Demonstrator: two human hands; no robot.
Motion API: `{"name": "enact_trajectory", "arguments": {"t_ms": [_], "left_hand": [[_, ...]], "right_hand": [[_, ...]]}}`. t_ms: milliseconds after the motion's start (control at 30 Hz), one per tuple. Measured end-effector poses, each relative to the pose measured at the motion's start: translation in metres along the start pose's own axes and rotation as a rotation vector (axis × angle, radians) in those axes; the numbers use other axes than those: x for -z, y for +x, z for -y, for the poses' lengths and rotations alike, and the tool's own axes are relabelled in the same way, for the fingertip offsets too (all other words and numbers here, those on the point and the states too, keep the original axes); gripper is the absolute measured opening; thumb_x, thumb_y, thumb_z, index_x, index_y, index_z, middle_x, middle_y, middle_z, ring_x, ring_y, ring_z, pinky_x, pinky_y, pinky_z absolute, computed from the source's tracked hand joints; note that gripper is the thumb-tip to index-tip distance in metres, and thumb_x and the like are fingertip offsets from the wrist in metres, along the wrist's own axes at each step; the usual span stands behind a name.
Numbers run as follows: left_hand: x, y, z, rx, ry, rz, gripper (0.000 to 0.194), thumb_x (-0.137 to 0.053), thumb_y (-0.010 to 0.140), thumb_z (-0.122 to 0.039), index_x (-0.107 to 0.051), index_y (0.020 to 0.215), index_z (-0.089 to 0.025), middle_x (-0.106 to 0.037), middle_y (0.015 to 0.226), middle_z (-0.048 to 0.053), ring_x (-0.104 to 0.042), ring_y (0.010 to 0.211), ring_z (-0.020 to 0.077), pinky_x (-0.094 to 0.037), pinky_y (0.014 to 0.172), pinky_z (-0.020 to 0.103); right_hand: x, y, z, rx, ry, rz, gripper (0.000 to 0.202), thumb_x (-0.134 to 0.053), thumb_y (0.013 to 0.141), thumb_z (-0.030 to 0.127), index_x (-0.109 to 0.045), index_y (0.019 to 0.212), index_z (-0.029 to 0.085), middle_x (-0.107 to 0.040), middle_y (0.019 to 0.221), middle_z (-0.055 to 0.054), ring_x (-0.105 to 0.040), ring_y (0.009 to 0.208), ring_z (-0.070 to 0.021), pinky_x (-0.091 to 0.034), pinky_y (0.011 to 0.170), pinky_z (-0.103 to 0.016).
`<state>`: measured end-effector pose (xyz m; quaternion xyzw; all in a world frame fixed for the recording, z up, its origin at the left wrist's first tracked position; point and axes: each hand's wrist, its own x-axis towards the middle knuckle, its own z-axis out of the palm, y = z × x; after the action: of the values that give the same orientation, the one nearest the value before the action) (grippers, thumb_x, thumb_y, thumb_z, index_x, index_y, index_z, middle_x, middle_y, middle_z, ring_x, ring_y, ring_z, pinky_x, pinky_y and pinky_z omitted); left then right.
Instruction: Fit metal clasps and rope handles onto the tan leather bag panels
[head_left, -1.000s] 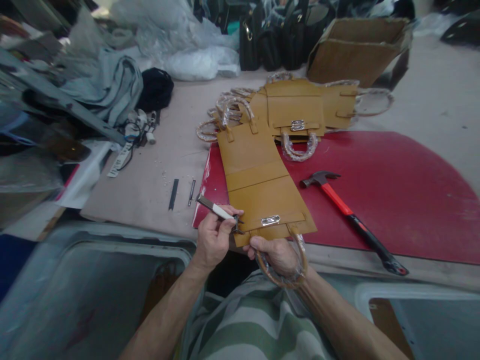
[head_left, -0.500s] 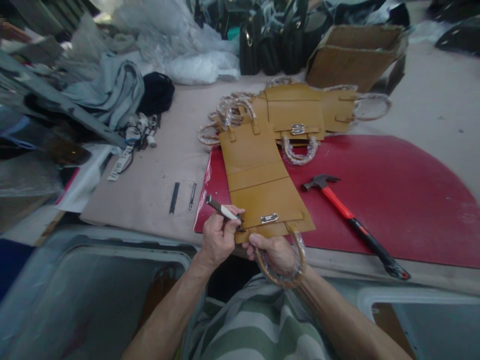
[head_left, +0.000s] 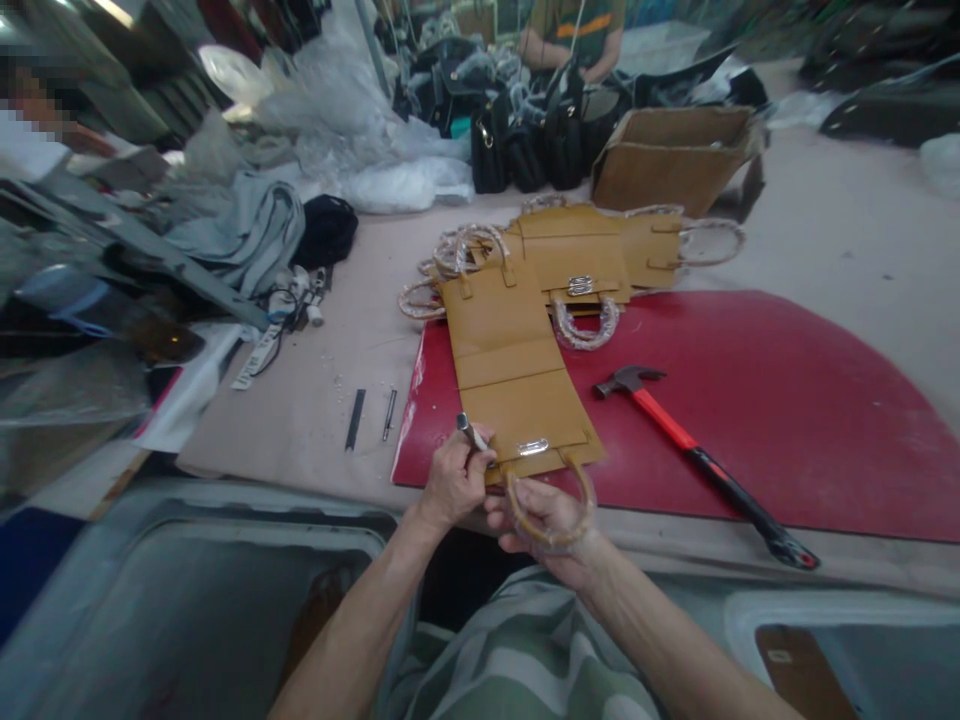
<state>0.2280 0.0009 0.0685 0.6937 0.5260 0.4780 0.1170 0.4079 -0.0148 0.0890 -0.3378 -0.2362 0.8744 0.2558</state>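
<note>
A tan bag panel point(head_left: 504, 345) lies flat, its near end at the table edge, with a silver clasp point(head_left: 533, 447) near that end. My left hand point(head_left: 456, 482) is closed around a short pen-like tool point(head_left: 472, 433) with a metallic end, at the panel's lower left corner; its tip is hidden. My right hand point(head_left: 551, 520) is palm up at the near edge, fingers curled by the base of the plastic-wrapped handle point(head_left: 589, 490), which loops over the hand. How firmly these fingers grip is partly hidden.
A claw hammer point(head_left: 694, 450) lies on the red mat point(head_left: 795, 400). More tan panels point(head_left: 574, 250) are piled behind. Left are a dark strip point(head_left: 355, 419) and a thin metal rod point(head_left: 389, 415). A cardboard box point(head_left: 667, 160) and black bags stand at the back, where another person point(head_left: 574, 40) is.
The view has tilted up, bringing a person into sight at the back. The tool in my left hand stands steeper. My right thumb has slid off the panel's face, and the hand sits lower under the handle.
</note>
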Motion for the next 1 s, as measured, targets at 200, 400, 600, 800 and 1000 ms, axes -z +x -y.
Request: {"name": "enact_trajectory", "arguments": {"t_ms": [200,400,600,800,1000], "left_hand": [[-0.008,-0.010,0.000,-0.076,0.001,0.017,0.014,-0.056,0.091,-0.016,-0.059,0.105,-0.019,-0.071,0.102,0.009,-0.070,0.101,0.0199,-0.058,0.090,0.033],[-0.012,-0.012,-0.001,-0.052,-0.014,-0.019,0.014,-0.056,0.091,-0.017,-0.059,0.104,-0.020,-0.072,0.102,0.009,-0.071,0.100,0.0202,-0.058,0.089,0.034],[-0.013,-0.013,-0.002,-0.006,-0.023,0.020,0.016,-0.054,0.091,-0.016,-0.062,0.104,-0.020,-0.073,0.102,0.009,-0.071,0.100,0.0216,-0.059,0.089,0.035],[-0.013,-0.010,-0.006,0.028,-0.021,0.028,0.013,-0.054,0.090,-0.017,-0.062,0.100,-0.021,-0.073,0.098,0.009,-0.072,0.096,0.0224,-0.060,0.087,0.036],[-0.013,-0.009,-0.006,0.032,-0.044,0.010,0.011,-0.054,0.089,-0.016,-0.061,0.096,-0.021,-0.074,0.096,0.009,-0.072,0.091,0.0217,-0.060,0.084,0.035]], "right_hand": [[0.019,-0.040,-0.013,-0.115,-0.002,-0.295,0.025,-0.074,0.070,0.034,-0.067,0.087,0.018,-0.073,0.082,-0.007,-0.066,0.065,-0.0152,-0.050,0.052,-0.023],[0.075,-0.090,0.044,0.129,-0.922,-0.576,0.035,-0.055,0.083,0.051,-0.067,0.086,0.018,-0.068,0.077,-0.009,-0.061,0.063,-0.0208,-0.047,0.058,-0.034],[0.127,-0.089,0.111,0.555,-1.849,-0.941,0.027,-0.049,0.085,0.039,-0.061,0.094,0.017,-0.062,0.097,-0.018,-0.057,0.088,-0.0304,-0.046,0.079,-0.044],[0.110,-0.073,0.134,0.076,-0.974,-0.606,0.014,-0.060,0.070,0.028,-0.047,0.069,0.024,-0.049,0.064,-0.001,-0.041,0.054,-0.0145,-0.042,0.052,-0.029],[0.046,-0.084,0.132,0.078,-0.711,-0.484,0.031,-0.050,0.084,0.050,-0.039,0.068,0.025,-0.034,0.057,0.007,-0.027,0.041,-0.0081,-0.026,0.037,-0.022]]}}
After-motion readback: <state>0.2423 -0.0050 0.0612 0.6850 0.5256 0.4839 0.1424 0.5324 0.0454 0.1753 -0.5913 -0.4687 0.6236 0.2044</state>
